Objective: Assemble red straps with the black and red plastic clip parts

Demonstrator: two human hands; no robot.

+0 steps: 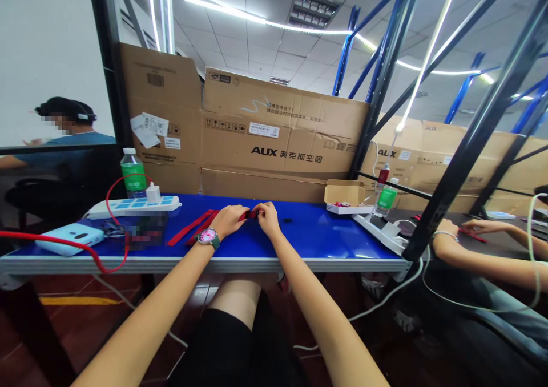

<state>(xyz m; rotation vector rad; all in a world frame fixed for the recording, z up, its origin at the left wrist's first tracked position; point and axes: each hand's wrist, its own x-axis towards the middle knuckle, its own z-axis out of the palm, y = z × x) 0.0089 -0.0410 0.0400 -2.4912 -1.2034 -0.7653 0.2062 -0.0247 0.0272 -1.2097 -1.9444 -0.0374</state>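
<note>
We sit at a blue table (325,233) and look down at our two hands, which are close together near the middle. The fingers of our left hand (231,220) and our right hand (268,216) are bent in and pinch a small red and black piece (252,214) between them. Our fingers hide most of it, so we cannot tell which hand has which part. It is up above the table or just on it; we cannot tell which. A round watch (208,237) is on our left wrist. A long red strip (188,228) lies flat on the table, just left of our left hand, and more red shows by the watch. A tiny black bit (287,220) lies just right of our right hand. Far to the left we see a white power strip (135,206), a bottle (133,173) with a green label, and a pale blue box (71,237). Near the back on the right is an open little carton (346,200) with small pink things in it.
</note>
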